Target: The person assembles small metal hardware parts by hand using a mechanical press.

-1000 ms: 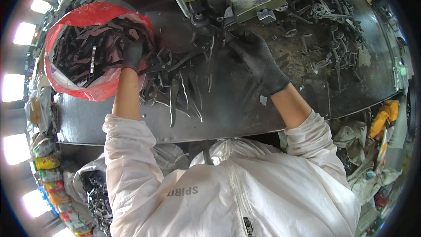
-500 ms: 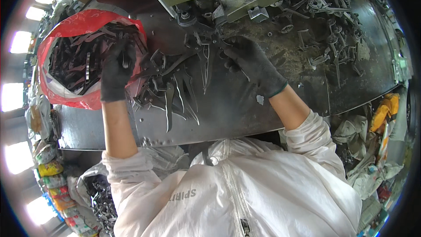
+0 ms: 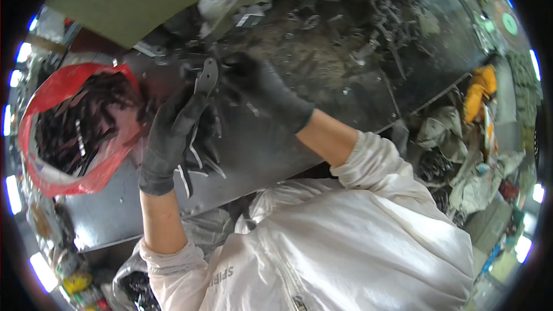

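A worker in a white jacket (image 3: 340, 236) leaned over a dark metal workbench (image 3: 253, 155), the job looking partway through. The gloved left hand (image 3: 167, 144) had its fingers closed around a flat lever-shaped piece (image 3: 208, 75), its pale, holed end jutting up beyond the fingertips between the two hands. The gloved right hand (image 3: 271, 91) sat just beside that end, fingers curled; blur made it impossible to tell whether they gripped anything.

At left, a red plastic bag (image 3: 43, 101) stood open, well filled with flat dark pieces (image 3: 63, 132), apparently the larger share of the batch. Outside it, a small cluster of loose levers (image 3: 183, 181) lay near the left glove, seemingly yet to be dealt with. Across the bench, toward the far right, spread a heap of grey metal parts (image 3: 397, 23). A green machine (image 3: 115, 0) loomed over the far side; whether any piece sat in it could not be seen.
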The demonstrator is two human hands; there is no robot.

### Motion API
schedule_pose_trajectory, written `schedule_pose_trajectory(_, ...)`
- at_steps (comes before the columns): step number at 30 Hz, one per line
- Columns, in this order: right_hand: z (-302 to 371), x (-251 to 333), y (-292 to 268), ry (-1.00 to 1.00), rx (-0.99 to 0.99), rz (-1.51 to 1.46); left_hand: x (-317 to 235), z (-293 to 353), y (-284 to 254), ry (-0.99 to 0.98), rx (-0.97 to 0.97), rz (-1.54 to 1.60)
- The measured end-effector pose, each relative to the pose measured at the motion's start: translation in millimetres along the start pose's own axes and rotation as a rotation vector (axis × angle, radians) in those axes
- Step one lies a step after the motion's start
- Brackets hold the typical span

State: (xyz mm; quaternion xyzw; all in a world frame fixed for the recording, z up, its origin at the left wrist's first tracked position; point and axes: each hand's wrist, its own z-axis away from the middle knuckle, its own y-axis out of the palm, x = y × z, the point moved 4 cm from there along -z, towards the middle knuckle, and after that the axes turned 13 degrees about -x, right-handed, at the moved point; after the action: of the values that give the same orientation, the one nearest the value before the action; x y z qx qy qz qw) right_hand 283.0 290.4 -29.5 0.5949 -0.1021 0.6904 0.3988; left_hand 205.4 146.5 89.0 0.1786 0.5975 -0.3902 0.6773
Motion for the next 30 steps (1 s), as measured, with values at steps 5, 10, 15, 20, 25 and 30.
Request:
schedule_pose_trajectory(5, 31.9, 85.7, -67.5, -0.814, -0.019, 1.055, 31.2, -35.3, 40.2, 0.041, 0.009, -0.046)
schedule_pose_trajectory(10, 42.5, 166.7, -247.2, -0.906, -0.294, 1.915, 115.8, -64.1, -12.7, 0.242, 0.009, -0.210)
schedule_pose_trajectory(15, 27.5, 150.4, -252.4, -1.245, -0.183, 1.872, 109.5, -49.2, -26.5, 0.433, -0.102, -0.354)
schedule_pose_trajectory(20, 8.0, 100.4, -122.2, -0.860, -0.184, 1.304, 64.2, -38.8, -1.5, 0.082, -0.255, -0.162)
schedule_pose_trajectory(25, -11.4, 70.5, -42.2, -0.388, -0.039, 0.393, 72.2, -49.1, -1.4, -0.037, -0.141, 0.040)
schedule_pose_trajectory(30, 6.2, 68.0, -14.1, 0.009, 0.019, 0.139, 82.3, -65.1, -8.9, 0.084, -0.098, -0.066)
